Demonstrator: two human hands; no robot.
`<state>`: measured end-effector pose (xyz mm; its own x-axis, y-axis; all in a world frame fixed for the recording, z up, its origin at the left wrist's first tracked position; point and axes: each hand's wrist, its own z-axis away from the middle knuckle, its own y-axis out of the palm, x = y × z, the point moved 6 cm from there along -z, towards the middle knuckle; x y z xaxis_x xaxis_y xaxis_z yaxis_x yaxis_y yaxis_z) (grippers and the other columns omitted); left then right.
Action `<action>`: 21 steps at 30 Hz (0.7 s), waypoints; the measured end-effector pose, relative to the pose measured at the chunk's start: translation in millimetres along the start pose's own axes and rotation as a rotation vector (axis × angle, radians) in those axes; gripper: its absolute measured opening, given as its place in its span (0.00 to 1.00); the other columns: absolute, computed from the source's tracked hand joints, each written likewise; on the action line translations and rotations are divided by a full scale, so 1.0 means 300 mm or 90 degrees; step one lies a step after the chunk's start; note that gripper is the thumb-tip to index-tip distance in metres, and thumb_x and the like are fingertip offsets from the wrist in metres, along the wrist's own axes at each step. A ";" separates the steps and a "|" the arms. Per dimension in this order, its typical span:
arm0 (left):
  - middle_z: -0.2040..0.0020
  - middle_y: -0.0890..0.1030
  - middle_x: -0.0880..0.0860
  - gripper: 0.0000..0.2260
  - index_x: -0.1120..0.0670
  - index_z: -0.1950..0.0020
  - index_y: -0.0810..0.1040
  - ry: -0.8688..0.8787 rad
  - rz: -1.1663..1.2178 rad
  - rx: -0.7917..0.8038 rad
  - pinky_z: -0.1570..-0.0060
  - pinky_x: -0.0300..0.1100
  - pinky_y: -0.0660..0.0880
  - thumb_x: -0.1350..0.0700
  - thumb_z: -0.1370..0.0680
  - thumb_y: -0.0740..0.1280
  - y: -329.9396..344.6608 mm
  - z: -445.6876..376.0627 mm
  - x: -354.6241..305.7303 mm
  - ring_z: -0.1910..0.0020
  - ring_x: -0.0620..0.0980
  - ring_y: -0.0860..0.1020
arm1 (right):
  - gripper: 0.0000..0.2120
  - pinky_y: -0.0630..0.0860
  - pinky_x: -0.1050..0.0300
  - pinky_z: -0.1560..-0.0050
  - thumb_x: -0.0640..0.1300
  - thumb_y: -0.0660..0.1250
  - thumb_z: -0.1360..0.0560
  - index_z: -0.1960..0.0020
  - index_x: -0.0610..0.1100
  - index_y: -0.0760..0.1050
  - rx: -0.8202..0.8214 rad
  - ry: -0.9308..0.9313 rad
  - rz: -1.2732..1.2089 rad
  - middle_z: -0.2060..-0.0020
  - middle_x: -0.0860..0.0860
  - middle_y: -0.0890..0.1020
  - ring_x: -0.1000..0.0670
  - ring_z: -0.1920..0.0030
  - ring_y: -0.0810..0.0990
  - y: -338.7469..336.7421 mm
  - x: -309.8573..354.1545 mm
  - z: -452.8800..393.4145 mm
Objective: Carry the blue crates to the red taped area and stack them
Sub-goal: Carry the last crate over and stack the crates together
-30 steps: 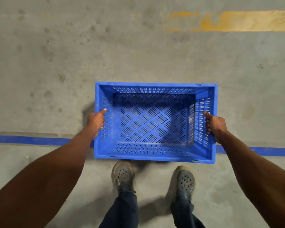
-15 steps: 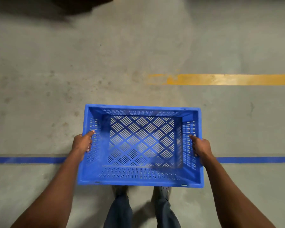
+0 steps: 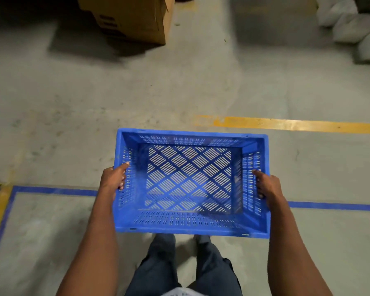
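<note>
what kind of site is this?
Probably a warehouse or storage floor: bare concrete floor marked with blue tape and a yellow line, a cardboard box and white sacks set on the ground.

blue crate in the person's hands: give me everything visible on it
The blue crate is a rectangular, open-topped box of what looks like moulded plastic. Its floor is a diamond lattice of slots; all four walls carry rows of short slots. It is empty and held roughly level above the concrete floor, long side across the body. The left hand grips its left wall and the right hand its right wall, thumbs on the rim. Nothing else touches it. Blue floor tape passes beneath.
</note>
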<state>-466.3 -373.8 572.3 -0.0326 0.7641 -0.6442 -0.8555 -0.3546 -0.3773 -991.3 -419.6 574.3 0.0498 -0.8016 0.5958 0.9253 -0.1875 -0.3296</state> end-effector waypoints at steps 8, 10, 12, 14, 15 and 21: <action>0.76 0.67 0.51 0.17 0.53 0.68 0.69 0.007 -0.039 -0.033 0.75 0.38 0.60 0.48 0.24 0.70 -0.095 0.184 -0.070 0.80 0.50 0.61 | 0.17 0.58 0.60 0.76 0.49 0.69 0.26 0.67 0.45 0.66 -0.012 0.011 0.021 0.79 0.49 0.65 0.50 0.80 0.60 -0.097 -0.011 0.166; 0.76 0.67 0.51 0.17 0.53 0.67 0.69 0.011 -0.044 -0.031 0.74 0.39 0.60 0.49 0.24 0.70 -0.092 0.209 -0.084 0.80 0.50 0.61 | 0.18 0.58 0.60 0.76 0.49 0.69 0.25 0.68 0.45 0.66 -0.025 0.008 0.016 0.79 0.49 0.65 0.51 0.79 0.59 -0.116 -0.007 0.192; 0.77 0.67 0.50 0.16 0.53 0.67 0.69 0.020 -0.039 -0.024 0.74 0.38 0.59 0.49 0.24 0.70 -0.090 0.223 -0.100 0.81 0.49 0.61 | 0.17 0.58 0.61 0.75 0.49 0.69 0.25 0.67 0.45 0.66 -0.028 0.004 0.006 0.78 0.49 0.65 0.51 0.78 0.59 -0.131 -0.003 0.213; 0.79 0.67 0.49 0.16 0.53 0.67 0.69 0.026 -0.034 -0.016 0.74 0.38 0.59 0.49 0.24 0.70 -0.091 0.227 -0.113 0.82 0.47 0.60 | 0.17 0.57 0.61 0.75 0.49 0.69 0.26 0.67 0.46 0.65 -0.031 -0.001 -0.009 0.78 0.49 0.65 0.51 0.78 0.58 -0.144 -0.002 0.233; 0.79 0.66 0.48 0.16 0.53 0.66 0.69 0.027 -0.033 -0.009 0.73 0.38 0.59 0.49 0.24 0.70 -0.089 0.227 -0.118 0.82 0.47 0.60 | 0.17 0.57 0.61 0.75 0.49 0.69 0.25 0.67 0.46 0.65 -0.032 -0.004 -0.020 0.79 0.50 0.65 0.51 0.78 0.58 -0.149 -0.002 0.242; 0.78 0.67 0.50 0.16 0.54 0.66 0.70 0.067 -0.057 0.024 0.74 0.36 0.59 0.50 0.23 0.70 -0.081 0.182 -0.173 0.84 0.47 0.60 | 0.17 0.58 0.61 0.76 0.50 0.71 0.26 0.66 0.45 0.67 -0.090 -0.007 -0.051 0.77 0.49 0.66 0.51 0.79 0.59 -0.172 -0.051 0.314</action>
<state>-472.1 -375.5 651.0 0.0970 0.7307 -0.6757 -0.8718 -0.2651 -0.4119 -1004.5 -344.1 651.2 -0.0178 -0.7748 0.6320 0.8646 -0.3294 -0.3794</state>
